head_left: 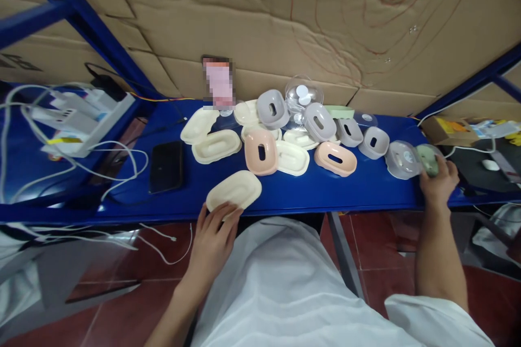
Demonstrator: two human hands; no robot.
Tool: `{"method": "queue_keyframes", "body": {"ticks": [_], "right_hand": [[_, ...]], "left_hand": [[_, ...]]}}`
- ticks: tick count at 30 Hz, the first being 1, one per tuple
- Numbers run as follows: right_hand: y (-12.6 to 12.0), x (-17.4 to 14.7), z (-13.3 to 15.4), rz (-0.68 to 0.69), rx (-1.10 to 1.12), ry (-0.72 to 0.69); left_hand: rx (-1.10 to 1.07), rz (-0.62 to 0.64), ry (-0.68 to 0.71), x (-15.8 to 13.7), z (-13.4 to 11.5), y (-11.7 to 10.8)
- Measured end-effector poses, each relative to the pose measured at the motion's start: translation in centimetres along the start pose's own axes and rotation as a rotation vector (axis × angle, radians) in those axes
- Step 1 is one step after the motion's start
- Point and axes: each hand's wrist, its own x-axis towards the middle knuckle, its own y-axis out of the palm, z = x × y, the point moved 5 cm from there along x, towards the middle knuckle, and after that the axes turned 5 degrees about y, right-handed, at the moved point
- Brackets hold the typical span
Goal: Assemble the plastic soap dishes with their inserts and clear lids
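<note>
My left hand (220,233) has its fingers curled over the near rim of a cream oval dish (234,191) at the table's front edge. Far to the right, my right hand (442,180) grips a small green container with a clear lid (427,161). Next to that stands a grey container under a clear lid (402,160). Between my hands are a peach oval piece with a slot (336,159), another peach piece (260,165), several grey slotted pieces (374,142) and more cream dishes (215,146). Clear lids (303,95) lie behind them.
A black phone-like slab (166,167) lies left on the blue table (285,198). White chargers and cables (77,119) crowd the left end. A phone with a blurred screen (220,82) leans on the cardboard wall (252,21). A cardboard box (451,131) stands at the right.
</note>
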Motion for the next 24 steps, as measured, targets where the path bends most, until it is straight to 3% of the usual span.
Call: {"method": "queue_keyframes", "body": {"ticks": [4, 9, 12, 15, 19, 21, 24], "right_hand": [[1.1, 0.9, 2.3, 0.196, 0.051, 0.021], [-1.4, -0.4, 6.2, 0.153, 0.141, -0.022], [-3.7, -5.6, 13.3, 0.176, 0.298, -0.215], [-5.1, -13.7, 24.1, 0.447, 0.49, -0.619], [-5.7, -21.5, 35.5, 0.68, 0.54, -0.96], [-5.2, -22.6, 38.3, 0.717, 0.509, -1.018], [-4.1, -21.5, 38.9, 0.694, 0.484, -0.989]], "left_hand": [[-0.054, 0.026, 0.088, 1.2, -0.4, 0.4], [-0.082, 0.018, 0.127, 2.3, -0.7, 0.7], [-0.102, -0.003, 0.12, 2.6, -0.7, 0.7], [-0.127, 0.005, 0.107, 2.5, -0.3, 0.7], [-0.089, 0.002, 0.052, 2.5, 1.5, 0.4], [-0.035, -0.014, 0.013, 2.7, 2.9, 0.1], [0.081, -0.053, -0.036, 3.5, 4.3, -0.2]]}}
